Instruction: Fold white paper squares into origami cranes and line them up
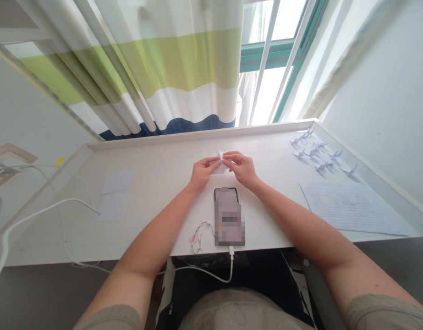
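Observation:
My left hand (203, 170) and my right hand (241, 166) meet over the middle of the white desk (156, 183). Both pinch a small piece of folded white paper (220, 156) between thumbs and fingertips; one pointed flap sticks up between them. The paper is held just above the desk top. A phone (229, 215) lies flat between my forearms, close to the near edge, with a white cable plugged into its near end.
Several folded paper cranes (319, 156) sit at the far right. A lined sheet (352, 206) lies at the right. Two small white paper sheets (115, 195) lie at the left. A charm strap (197, 236) is beside the phone. White cables (42, 211) cross the left side.

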Available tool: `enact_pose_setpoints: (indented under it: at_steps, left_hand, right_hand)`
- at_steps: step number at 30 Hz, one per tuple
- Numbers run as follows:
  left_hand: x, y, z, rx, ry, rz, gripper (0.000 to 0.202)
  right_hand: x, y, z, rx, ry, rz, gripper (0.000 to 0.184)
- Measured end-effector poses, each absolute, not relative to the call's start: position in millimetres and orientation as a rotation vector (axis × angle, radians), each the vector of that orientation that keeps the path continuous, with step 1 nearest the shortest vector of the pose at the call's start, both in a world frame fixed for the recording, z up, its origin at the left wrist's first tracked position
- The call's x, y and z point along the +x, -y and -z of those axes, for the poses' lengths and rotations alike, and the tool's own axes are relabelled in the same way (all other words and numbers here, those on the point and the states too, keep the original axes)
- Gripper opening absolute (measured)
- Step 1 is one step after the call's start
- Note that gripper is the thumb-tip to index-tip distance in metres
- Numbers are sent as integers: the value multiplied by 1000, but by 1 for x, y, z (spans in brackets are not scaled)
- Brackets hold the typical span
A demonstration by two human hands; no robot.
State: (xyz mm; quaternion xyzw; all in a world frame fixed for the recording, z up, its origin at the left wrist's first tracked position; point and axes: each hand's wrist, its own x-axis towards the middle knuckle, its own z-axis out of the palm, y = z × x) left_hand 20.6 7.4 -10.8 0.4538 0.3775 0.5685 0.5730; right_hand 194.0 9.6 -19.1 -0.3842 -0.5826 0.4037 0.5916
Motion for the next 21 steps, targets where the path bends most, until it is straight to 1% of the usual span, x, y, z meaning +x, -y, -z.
enact_pose_setpoints:
  at_steps: [8,11,15,18,21]
  left_hand:
    - [19,-6,13,1150,-941,-1319,48]
    - [16,-7,14,1276,-983,-1308,42]
    - [11,-7,14,1415,-1042,-1280,36]
    - [10,-6,10,1372,-1025,-1255,41]
    - [12,-5,7,1300,-979,-1263,44]
  right_hand:
    - [199,-7,22,-1000,1428,-1002,53]
    - [204,-6,22,-1088,1537,-947,50]
    - [209,-8,21,-1100,1759,-703,35]
    - [211,-9,20,-1086,1892,-465,22]
    - [213,-9,18,-1071,1945,-268,19]
